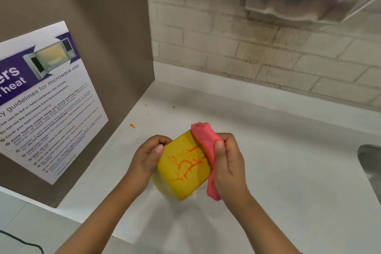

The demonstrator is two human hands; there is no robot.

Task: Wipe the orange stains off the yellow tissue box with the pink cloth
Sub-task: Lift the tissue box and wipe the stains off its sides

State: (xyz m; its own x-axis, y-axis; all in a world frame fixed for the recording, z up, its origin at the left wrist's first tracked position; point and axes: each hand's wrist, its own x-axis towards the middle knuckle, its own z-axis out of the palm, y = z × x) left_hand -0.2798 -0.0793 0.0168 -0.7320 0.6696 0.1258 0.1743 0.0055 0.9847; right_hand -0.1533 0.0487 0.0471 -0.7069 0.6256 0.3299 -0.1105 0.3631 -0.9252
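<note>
The left hand [147, 158] holds the tilted yellow tissue box [181, 168], with orange stains [185, 164], in a curled grip above the counter [288, 150], while the right hand [229, 161] is clamped around the pink cloth [206, 142] against its edge.

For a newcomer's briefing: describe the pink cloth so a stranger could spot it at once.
Start at the white counter between the microwave poster and the sink. At its middle the left hand holds a yellow box; the cloth lies along the box's right edge, gripped by the right hand. It is the only pink, soft thing there, unlike the box streaked with orange stains.
</note>
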